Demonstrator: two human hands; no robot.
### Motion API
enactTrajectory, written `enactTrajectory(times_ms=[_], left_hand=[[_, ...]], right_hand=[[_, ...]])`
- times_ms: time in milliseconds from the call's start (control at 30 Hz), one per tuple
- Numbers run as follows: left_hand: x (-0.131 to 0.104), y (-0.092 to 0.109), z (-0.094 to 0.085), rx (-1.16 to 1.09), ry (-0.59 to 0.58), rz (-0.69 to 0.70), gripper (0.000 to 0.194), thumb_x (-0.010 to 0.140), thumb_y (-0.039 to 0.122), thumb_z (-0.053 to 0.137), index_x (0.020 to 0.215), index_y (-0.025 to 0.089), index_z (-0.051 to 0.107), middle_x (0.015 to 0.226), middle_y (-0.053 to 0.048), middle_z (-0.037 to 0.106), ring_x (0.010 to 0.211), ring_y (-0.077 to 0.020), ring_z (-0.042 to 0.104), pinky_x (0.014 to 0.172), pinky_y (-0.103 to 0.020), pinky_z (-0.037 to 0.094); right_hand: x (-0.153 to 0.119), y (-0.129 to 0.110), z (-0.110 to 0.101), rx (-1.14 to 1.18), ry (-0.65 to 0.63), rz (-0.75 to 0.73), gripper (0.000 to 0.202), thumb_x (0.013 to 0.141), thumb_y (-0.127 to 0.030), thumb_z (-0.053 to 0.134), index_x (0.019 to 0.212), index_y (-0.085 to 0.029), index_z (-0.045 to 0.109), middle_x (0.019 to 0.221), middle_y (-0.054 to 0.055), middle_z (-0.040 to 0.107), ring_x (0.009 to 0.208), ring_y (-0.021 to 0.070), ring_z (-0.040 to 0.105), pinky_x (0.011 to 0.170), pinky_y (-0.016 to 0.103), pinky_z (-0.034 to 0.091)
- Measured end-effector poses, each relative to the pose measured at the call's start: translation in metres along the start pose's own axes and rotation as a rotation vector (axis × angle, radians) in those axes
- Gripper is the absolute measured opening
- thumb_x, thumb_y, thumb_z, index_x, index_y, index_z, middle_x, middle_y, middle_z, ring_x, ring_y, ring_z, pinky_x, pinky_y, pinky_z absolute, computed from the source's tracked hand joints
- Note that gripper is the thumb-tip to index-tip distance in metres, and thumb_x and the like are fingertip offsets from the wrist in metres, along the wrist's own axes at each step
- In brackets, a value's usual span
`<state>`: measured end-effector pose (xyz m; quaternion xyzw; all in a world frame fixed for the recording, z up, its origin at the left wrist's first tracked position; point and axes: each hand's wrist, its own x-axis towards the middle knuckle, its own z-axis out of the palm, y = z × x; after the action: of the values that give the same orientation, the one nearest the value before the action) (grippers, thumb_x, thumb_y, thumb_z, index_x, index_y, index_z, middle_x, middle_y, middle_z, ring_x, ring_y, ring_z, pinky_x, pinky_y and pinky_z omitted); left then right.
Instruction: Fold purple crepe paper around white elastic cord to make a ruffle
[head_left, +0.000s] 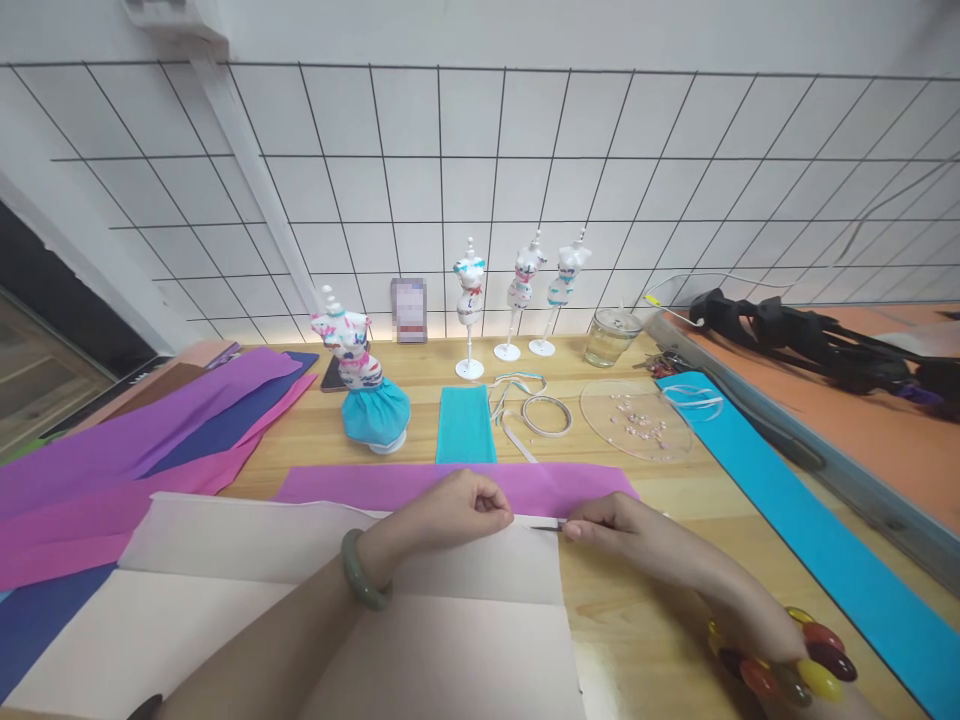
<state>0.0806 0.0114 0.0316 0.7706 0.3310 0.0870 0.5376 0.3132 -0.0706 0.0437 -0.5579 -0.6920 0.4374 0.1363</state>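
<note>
A large off-white sheet of paper [480,645] with fold creases lies in front of me, over a strip of purple paper [330,484]. My left hand [472,505] is closed in a pinch at the sheet's far edge; its fingertips seem to grip that edge. From the right, my right hand [611,528] closes around a thin, pointed metal blade [544,527], its tip directed left along the same edge. The handle is hidden in the fingers, so I cannot tell whether it is scissors or a knife.
Behind stand several small white dress forms [469,300], one wearing a blue skirt [376,412]. Nearby are a turquoise piece [466,425], a ribbon roll [546,415], a clear dish of beads [637,420] and a glass [611,338]. Coloured sheets [172,415] lie left, a blue strip [810,510] right.
</note>
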Motion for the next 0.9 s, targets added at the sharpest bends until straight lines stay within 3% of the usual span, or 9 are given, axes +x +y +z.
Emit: enactTrajectory(times_ms=[233,533,900], left_hand=[[0.001,-0.005,0.001,-0.008,-0.003,0.006,0.022,0.075,0.034,0.051,0.074,0.014,0.061,0.064,0.003,0.051,0.058,-0.0090,0.043,0.049,-0.019,0.032],[0.002,-0.008,0.003,-0.021,-0.014,0.032,0.020,0.075,0.030,0.051,0.074,0.014,0.062,0.066,0.002,0.051,0.060,-0.0089,0.043,0.050,-0.018,0.033],[0.002,-0.008,0.001,-0.012,-0.013,0.037,0.022,0.075,0.034,0.051,0.073,0.015,0.061,0.065,0.003,0.052,0.059,-0.0091,0.045,0.049,-0.019,0.033]], right_hand=[[0.000,0.000,0.001,0.013,-0.032,0.003,0.043,0.084,-0.054,0.043,0.062,-0.018,0.040,0.062,-0.005,0.030,0.057,0.0094,0.027,0.051,0.022,0.023],[0.002,-0.005,0.002,0.023,-0.035,-0.022,0.038,0.085,-0.049,0.044,0.064,-0.017,0.044,0.063,-0.004,0.032,0.058,0.0097,0.028,0.052,0.023,0.024],[0.006,-0.011,0.010,-0.019,0.004,0.011,0.042,0.083,-0.054,0.042,0.061,-0.018,0.042,0.060,-0.005,0.029,0.056,0.0098,0.027,0.049,0.022,0.021]])
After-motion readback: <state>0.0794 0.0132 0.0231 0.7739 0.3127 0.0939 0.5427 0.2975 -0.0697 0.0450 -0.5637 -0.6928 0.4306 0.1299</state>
